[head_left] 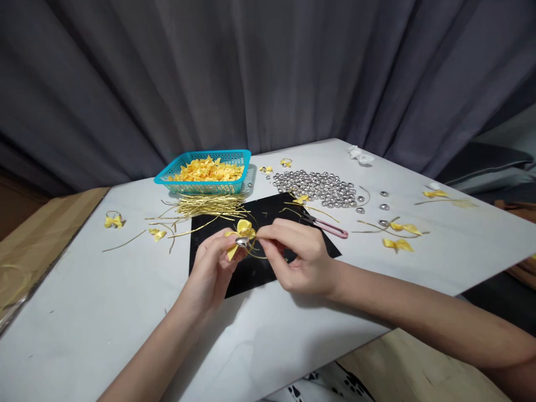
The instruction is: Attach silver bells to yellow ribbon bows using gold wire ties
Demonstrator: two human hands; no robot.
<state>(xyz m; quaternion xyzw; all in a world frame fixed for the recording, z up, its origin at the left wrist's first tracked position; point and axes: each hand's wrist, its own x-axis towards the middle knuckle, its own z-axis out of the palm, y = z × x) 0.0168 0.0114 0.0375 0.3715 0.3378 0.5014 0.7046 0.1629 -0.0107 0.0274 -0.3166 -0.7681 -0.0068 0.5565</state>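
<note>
Yellow bow (244, 228) — between left fingers (221, 241), pinched; right fingers (268, 233) closed on gold wire (256, 255) — beside.

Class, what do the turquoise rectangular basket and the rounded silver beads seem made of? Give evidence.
Turquoise openwork basket: likely moulded plastic, semi-gloss, judging by its even colour and regular holes.
Rounded silver beads: mirror-bright, perhaps metal or metal-coated plastic; sharp highlights alone cannot settle which.

The hands (301, 257) partly hide the black sheet (247, 275) beneath them.
</note>
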